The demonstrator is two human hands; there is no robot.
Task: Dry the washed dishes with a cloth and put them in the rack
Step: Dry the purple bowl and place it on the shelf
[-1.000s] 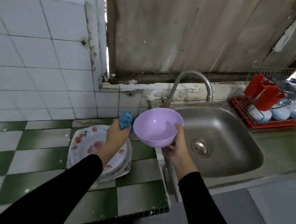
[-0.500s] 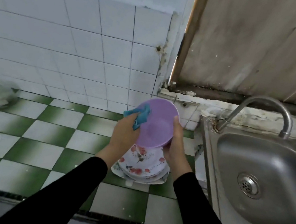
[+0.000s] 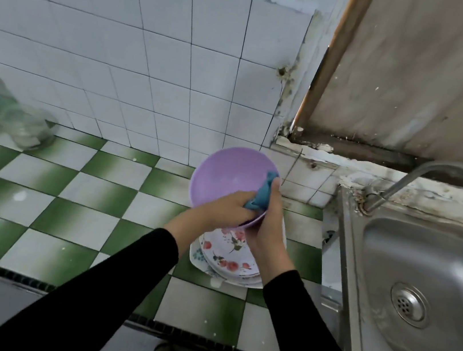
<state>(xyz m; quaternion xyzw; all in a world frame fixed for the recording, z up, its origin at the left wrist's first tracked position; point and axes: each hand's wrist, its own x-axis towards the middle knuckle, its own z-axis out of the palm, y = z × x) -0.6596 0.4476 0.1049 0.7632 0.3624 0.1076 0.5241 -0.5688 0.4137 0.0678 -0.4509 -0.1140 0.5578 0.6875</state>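
Bowl (image 3: 229, 172) held in both hands, tilted, just above the plate stack (image 3: 229, 260).
Left hand (image 3: 226, 209) reaches inside, fingers curled round the blue cloth (image 3: 262, 195); right hand (image 3: 268, 229) grips the bowl's right rim.

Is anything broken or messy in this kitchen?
Yes. The wall corner beside the white tiles is cracked and darkly stained. Paint flakes off the ledge behind the faucet. Clear plastic bottles seem to lie tipped over at the far left of the counter.
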